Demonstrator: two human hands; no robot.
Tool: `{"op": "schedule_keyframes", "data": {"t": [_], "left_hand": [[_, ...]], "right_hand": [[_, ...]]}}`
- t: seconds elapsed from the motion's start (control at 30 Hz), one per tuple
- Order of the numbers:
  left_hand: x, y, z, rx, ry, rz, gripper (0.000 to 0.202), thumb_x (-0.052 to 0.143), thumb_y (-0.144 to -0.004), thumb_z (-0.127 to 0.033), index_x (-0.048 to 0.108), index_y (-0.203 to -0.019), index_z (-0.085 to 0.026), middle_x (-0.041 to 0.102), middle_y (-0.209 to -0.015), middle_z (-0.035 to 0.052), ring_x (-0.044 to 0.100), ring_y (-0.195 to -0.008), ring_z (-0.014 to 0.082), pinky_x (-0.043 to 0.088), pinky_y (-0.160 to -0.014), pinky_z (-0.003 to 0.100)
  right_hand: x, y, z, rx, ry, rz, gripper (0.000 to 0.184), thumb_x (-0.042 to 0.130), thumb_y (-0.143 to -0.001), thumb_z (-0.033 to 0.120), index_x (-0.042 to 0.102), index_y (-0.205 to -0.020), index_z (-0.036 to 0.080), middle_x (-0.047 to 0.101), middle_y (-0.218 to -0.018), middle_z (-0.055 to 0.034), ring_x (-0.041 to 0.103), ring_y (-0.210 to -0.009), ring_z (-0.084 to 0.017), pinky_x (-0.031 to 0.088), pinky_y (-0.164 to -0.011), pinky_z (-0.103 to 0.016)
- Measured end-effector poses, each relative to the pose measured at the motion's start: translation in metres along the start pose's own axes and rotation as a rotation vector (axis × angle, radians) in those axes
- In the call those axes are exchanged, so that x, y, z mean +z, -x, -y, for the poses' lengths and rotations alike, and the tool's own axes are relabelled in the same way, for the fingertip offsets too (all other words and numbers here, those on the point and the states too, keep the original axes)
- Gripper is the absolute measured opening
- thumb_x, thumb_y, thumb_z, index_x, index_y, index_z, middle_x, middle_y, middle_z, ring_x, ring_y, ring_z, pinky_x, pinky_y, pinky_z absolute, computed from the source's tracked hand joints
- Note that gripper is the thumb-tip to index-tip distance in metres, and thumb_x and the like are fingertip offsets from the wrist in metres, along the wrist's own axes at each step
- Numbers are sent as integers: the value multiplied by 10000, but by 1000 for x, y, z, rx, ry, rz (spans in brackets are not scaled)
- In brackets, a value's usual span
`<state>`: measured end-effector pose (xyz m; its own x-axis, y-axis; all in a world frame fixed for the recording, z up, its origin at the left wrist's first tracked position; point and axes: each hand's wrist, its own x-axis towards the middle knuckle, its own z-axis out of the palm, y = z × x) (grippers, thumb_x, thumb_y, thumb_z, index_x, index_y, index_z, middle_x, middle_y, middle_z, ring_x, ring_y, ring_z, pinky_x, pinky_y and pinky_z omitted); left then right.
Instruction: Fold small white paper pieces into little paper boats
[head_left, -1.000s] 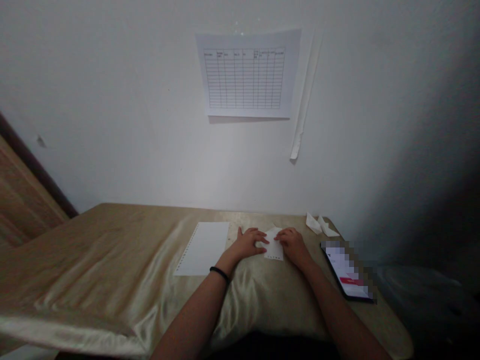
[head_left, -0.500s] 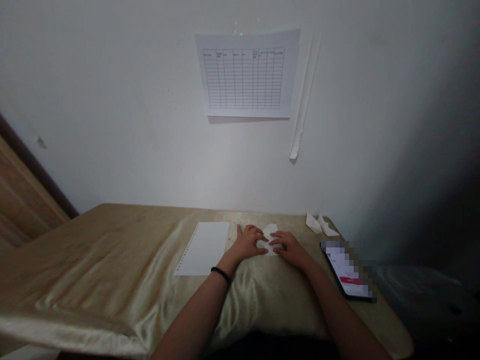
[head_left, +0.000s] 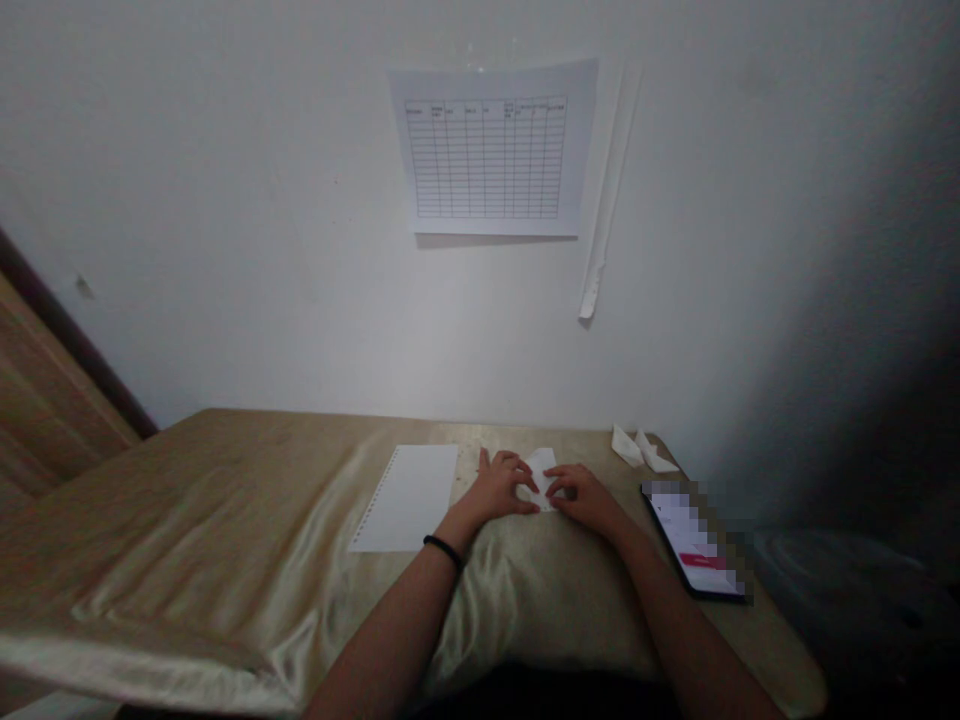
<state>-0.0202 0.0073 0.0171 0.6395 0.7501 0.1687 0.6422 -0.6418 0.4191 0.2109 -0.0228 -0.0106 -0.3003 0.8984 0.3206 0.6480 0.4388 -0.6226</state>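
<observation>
Small folded paper (head_left: 546, 462) lies on the tabletop (head_left: 270, 480), in the gap between the two hands. Left hand (head_left: 495, 488) is at its left edge, right hand (head_left: 589, 498) at its right. Fingertips of both reach in over the paper; top part shows beyond them, a bit of the near edge below.

Left grip: thumb and fingers apart, thumb at the near edge, palm down. Right grip: thumb and index close together at the paper; can't tell if they pinch it or just press. Both forearms come in from the bottom of frame and angle inward, black band (head_left: 442, 549) on the left wrist.

Hidden: paper's sides under the fingers, so fold lines are hard to read. Right hand's outer fingers are curled and partly out of sight. Forearms cut off at the frame bottom. Phone (head_left: 686, 535) right of the right hand, screen partly pixelated. Wall chart (head_left: 487, 160) text too small to read.
</observation>
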Motion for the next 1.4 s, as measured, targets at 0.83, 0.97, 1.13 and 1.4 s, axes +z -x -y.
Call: {"op": "schedule_keyframes", "data": {"t": [0.83,0.97,1.13,1.4], "left_hand": [[1,-2,0,11,50,12,244,879,-663,-370,800,-885,-306,702,-1239,25,436,-1338,363,-61,-1126,758],[0,-3,-2,13,15,16,231,876,-664,-380,799,-867,-302,706,-1238,23,442,-1335,358,-60,-1126,758],[1,-4,-4,29,-36,8,229,874,-663,-389,799,-862,-303,722,-1206,19,458,-1328,350,-57,-1122,763],[1,-6,-3,46,-54,-18,148,850,-703,-350,798,-832,-299,743,-1156,16,487,-1305,328,-63,-1130,748]], "right_hand": [[0,1,-2,5,-46,-14,107,691,-778,258,776,-840,239,713,-1232,-81,622,-1192,-248,379,-1107,-466],[1,0,0,-2,-40,-19,110,683,-788,252,774,-845,230,715,-1226,-90,630,-1178,-256,402,-1084,-473],[0,-1,-1,-9,-35,-7,113,686,-798,281,778,-847,240,712,-1235,-85,627,-1181,-265,395,-1089,-493],[-1,1,0,6,-19,24,132,760,-745,346,782,-853,272,686,-1274,-75,588,-1242,-283,332,-1145,-528]]}}
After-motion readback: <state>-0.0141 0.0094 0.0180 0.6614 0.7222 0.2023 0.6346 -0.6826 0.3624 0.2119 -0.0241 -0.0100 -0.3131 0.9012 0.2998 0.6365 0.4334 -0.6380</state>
